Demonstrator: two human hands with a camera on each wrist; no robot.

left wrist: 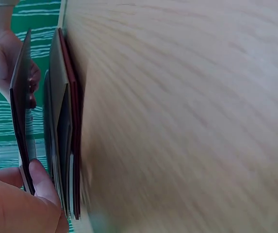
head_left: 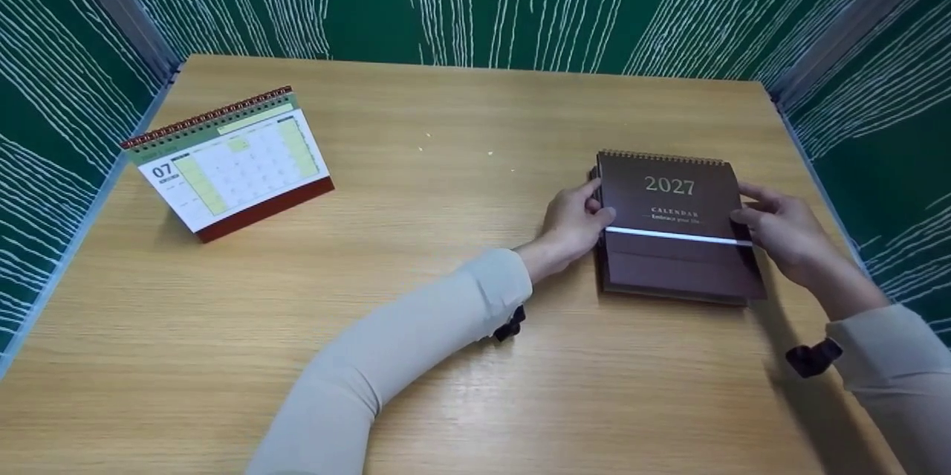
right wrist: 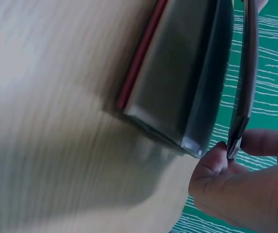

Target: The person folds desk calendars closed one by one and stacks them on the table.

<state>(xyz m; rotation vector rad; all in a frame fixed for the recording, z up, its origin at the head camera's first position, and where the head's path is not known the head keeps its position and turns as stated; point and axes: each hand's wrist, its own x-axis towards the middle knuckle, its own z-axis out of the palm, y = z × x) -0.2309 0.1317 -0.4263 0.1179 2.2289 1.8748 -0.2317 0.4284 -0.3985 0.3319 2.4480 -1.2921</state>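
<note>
A dark brown desk calendar (head_left: 683,267) marked 2027, with gold lettering, a spiral binding along its far edge and a pale band across it, is held up on the right side of the table. My left hand (head_left: 570,221) pinches its left edge between thumb and fingers. On the opposite edge, my right hand (head_left: 791,233) pinches it the same way. Both wrist views show a gap under the held calendar (left wrist: 18,107). Beneath it lies a flat stack (right wrist: 170,68) of dark boards with a red layer at the bottom, mostly hidden in the head view.
Another desk calendar (head_left: 245,163), with a white 07 page and a red base, stands propped up at the table's left. Small white bits (head_left: 490,153) dot the wooden table (head_left: 446,371). Green walls with white streaks (head_left: 505,7) enclose the back and sides.
</note>
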